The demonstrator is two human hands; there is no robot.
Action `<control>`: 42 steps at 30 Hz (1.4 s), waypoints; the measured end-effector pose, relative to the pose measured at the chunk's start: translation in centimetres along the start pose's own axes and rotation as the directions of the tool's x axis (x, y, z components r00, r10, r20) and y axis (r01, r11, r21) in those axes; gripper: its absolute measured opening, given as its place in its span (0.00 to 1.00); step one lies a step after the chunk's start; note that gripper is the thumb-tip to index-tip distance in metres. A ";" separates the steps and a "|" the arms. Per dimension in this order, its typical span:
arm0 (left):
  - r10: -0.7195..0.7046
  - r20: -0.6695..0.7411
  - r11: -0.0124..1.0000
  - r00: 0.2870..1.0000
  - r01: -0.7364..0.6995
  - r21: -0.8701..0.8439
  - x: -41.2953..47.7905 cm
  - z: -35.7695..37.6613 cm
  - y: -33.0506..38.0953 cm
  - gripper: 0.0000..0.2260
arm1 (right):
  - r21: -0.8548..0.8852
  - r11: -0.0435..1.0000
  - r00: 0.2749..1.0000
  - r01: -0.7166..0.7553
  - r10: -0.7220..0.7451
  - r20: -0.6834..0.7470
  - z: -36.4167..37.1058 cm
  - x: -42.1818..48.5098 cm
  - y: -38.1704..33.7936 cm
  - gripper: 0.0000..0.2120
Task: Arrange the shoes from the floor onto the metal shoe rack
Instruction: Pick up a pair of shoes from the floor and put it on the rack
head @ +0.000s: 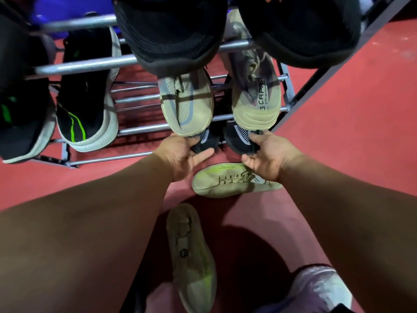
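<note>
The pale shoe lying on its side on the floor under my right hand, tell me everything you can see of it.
The pale shoe lies tipped on its side on the red floor, in front of the metal shoe rack, sole turned up to the camera. The sole looks like cream rubber, tinted yellow-green along its far edge, with raised lettering moulded mid-sole. Part of it is hidden behind the right hand; whether they touch is unclear.

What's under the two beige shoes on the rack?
Left black shoe, gripped by the left hand; right black shoe, gripped by the right hand. Only their toes show; the rest is covered.
</note>
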State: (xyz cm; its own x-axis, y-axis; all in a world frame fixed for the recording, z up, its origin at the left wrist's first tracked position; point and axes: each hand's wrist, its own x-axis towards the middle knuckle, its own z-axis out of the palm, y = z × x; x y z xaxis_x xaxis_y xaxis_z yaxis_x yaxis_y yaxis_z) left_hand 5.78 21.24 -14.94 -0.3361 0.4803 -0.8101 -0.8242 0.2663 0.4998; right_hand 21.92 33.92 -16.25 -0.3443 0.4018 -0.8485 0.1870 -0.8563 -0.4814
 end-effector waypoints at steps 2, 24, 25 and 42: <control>-0.004 -0.009 1.000 1.000 0.004 -0.022 0.4 0.1 0.5 0.11 | -0.009 1.000 1.000 0.016 -0.016 0.021 0.5 0.2 -0.5 0.11; 0.064 -0.264 0.984 0.962 -0.016 0.177 1.2 -1.1 -2.4 0.10 | 0.126 0.980 0.937 0.155 -0.105 -0.333 2.2 1.7 1.0 0.29; 0.066 -0.262 0.979 0.963 -0.012 0.202 1.0 -1.3 -2.5 0.12 | 0.114 0.982 0.940 0.151 -0.108 -0.323 2.1 1.6 1.0 0.30; -0.041 -0.252 0.877 0.967 0.156 0.455 -2.1 -5.7 -6.9 0.05 | -0.752 0.649 0.822 -0.113 -0.364 -0.438 -5.7 -1.6 2.8 0.18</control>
State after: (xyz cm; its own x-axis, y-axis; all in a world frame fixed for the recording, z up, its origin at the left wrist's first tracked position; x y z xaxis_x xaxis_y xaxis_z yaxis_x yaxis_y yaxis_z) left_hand 9.58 13.65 -18.40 -0.4057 0.2429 -0.8811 -0.5680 0.6882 0.4513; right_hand 28.19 32.74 -17.53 0.0517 0.7840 -0.6186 0.8525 -0.3573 -0.3815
